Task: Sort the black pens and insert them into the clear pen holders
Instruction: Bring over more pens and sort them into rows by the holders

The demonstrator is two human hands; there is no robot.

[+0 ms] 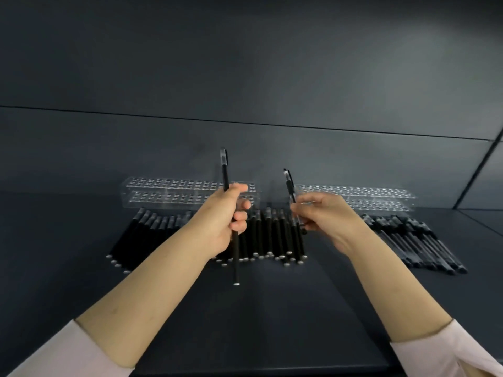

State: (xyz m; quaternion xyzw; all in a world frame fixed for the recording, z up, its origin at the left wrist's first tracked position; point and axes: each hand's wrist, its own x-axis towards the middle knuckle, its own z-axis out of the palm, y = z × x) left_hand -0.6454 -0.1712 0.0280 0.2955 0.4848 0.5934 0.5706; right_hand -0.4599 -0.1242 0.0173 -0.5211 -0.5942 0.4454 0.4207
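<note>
Left hand [221, 213] grips one black pen [230, 213] upright, right hand [324, 213] pinches another pen [290, 190]; both above pen rows [272, 235] on dark surface [272, 308], clear holders [174, 193] behind

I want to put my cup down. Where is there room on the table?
Bare table lies between the forearms, nearer than the pen rows. The far left is free too. It is crowded from the pen rows back to the clear holders.
</note>
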